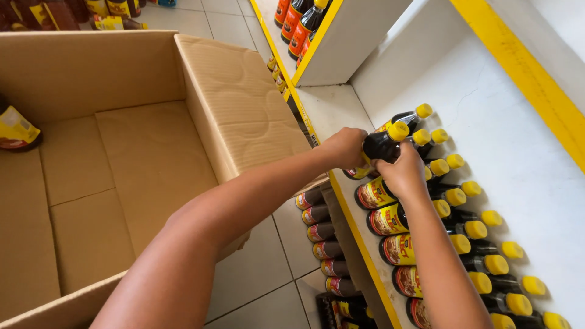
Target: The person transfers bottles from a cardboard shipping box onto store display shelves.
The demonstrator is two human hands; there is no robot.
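A: Starting at the left, what does the head view show?

B: A big open brown cardboard box (122,158) sits on the pale tiled floor (256,268), nearly emptied; one dark bottle with a yellow label (17,131) lies against its left wall. Right of the box runs the white shelf with a yellow front edge (341,109), and a lower tier of dark bottles (323,244) shows beneath it.

A: And the person's hands?

B: Both meet on one dark glossy sauce bottle with a yellow screw cap (385,141), held just above the shelf at the far end of the two rows of matching yellow-capped bottles (463,237). The left hand (344,148) wraps its lower body, fingers curled shut around it. The right hand (403,172) closes over the shoulder near the cap.

A: How should the person handle it well?

B: Judging from the rows, the bottle belongs upright, just beside the last ones, label facing the aisle. The left hand should steady the base while the right guides the neck, so neighbouring bottles are not knocked over.
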